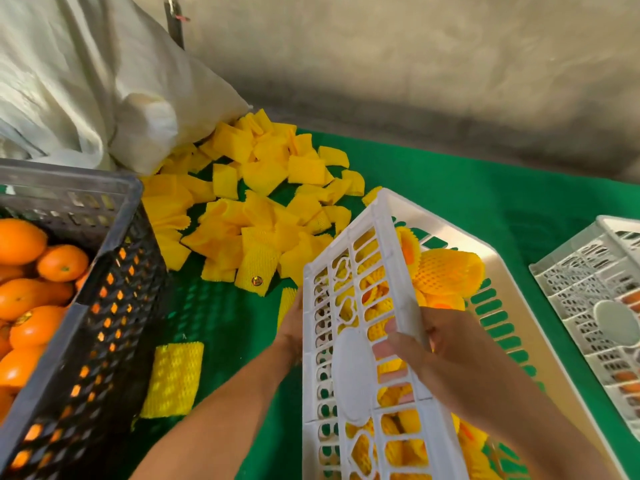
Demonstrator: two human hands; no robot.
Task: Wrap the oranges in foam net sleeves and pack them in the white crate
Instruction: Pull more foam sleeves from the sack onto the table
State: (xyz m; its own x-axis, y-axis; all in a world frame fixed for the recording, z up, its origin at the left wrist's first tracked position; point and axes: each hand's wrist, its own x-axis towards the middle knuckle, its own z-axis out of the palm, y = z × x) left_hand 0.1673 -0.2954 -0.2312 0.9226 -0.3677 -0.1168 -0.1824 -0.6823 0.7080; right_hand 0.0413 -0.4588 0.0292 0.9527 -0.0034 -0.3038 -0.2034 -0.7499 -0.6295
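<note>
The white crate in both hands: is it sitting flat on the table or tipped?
Tipped. The white crate shows its near side wall raised toward the camera, with the right hand gripping the rim and wrapped oranges visible inside.

A green mat (467,188) covers the table. At the back left lies a big white cloth sack (86,74), and behind it stands a dark pole (174,19) with a small red tie. Behind the table there is a grey wall (415,64). At the right edge lies 1 more pale crate (588,306), apart from the rest.
</note>
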